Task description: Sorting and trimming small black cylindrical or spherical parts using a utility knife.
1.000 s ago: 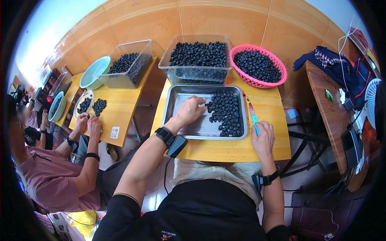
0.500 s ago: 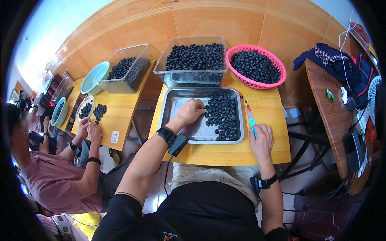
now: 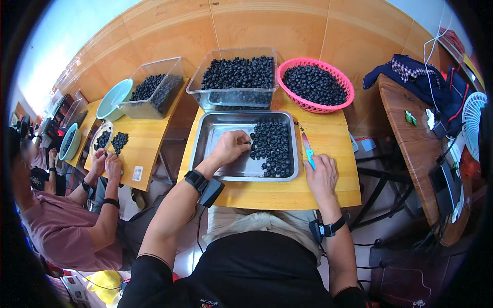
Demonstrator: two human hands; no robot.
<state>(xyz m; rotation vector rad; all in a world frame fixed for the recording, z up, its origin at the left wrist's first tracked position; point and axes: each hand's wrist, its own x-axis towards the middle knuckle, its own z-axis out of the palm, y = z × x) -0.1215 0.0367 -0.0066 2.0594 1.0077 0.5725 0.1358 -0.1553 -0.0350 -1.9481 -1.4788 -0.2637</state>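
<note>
A shallow metal tray lies before me on the yellow wooden table. Dark blueberries cover its right side in a close layer, while its left side shows bare metal. Over the tray, my left hand is pinched at the left edge of that layer, with a blueberry at its fingertips. To the right of the tray, my right hand rests on the table, closed around the turquoise handle of a small knife. The knife's pinkish blade points away from me.
Behind the tray stand a clear plastic bin and a pink basket, both full of blueberries. At the left, a person handles berries at another table. A brown table with clothes and cables stands at the right.
The whole view has swung a little, so everything sits further left in the picture. My left hand stays at the edge of the berry layer; my right hand still holds the knife.
</note>
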